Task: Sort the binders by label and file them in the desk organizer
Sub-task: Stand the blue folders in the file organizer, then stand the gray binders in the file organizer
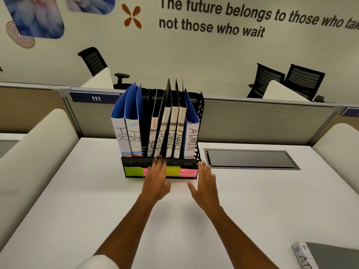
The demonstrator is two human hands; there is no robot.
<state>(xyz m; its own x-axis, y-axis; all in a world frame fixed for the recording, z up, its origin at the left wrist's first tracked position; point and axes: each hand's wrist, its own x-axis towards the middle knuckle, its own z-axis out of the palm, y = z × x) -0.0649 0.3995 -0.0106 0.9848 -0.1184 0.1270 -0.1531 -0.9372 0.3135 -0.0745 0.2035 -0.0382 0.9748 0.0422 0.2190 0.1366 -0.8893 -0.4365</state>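
We see the flat left hand [157, 178] touching the desk organizer [161, 165] by the tabletop's far edge, right hand [206, 181] spread just beside it.

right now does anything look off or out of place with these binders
Two things. The right SPORTS binder leans left while its neighbours in the organizer stand upright; the left hand touches its base. One binder, label starting "A", lies flat at the desk's near right corner, unfiled.
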